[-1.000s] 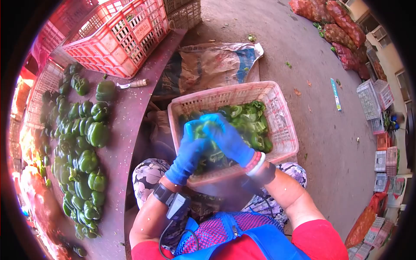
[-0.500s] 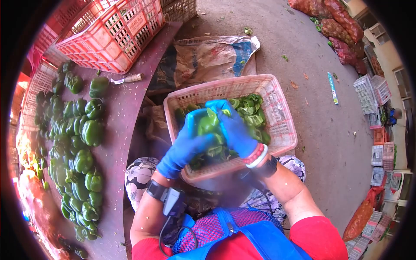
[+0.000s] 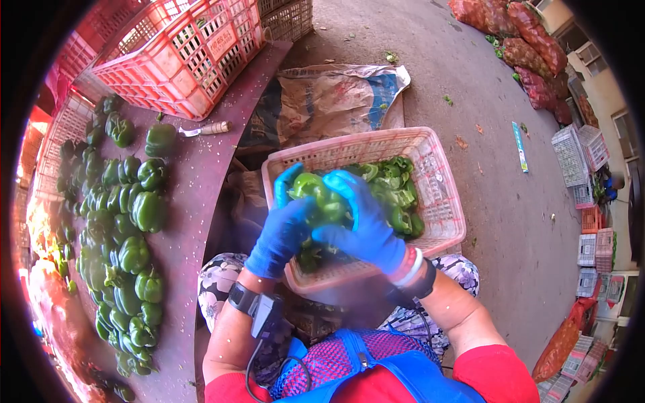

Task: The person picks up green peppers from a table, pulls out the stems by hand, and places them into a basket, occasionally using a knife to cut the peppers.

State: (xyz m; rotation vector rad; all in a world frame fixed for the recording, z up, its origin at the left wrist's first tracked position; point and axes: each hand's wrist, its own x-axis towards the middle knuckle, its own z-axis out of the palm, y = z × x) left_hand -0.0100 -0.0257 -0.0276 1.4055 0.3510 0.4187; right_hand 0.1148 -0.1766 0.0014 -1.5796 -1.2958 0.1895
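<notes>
Both hands wear blue gloves and hold one green bell pepper above a pink plastic basket that rests on my lap. My left hand cups the pepper from the left and below. My right hand wraps it from the right, fingers curled over its top. Green pepper scraps lie inside the basket behind the hands. A black device is strapped to my left wrist.
A dark red table at left carries several whole green peppers, a small knife and red crates. A printed sack lies on the concrete ground. Red mesh bags and stacked crates stand at right.
The pepper has been turned between my hands; my left thumb now sticks up beside it and my right hand has slid lower around its right side.
</notes>
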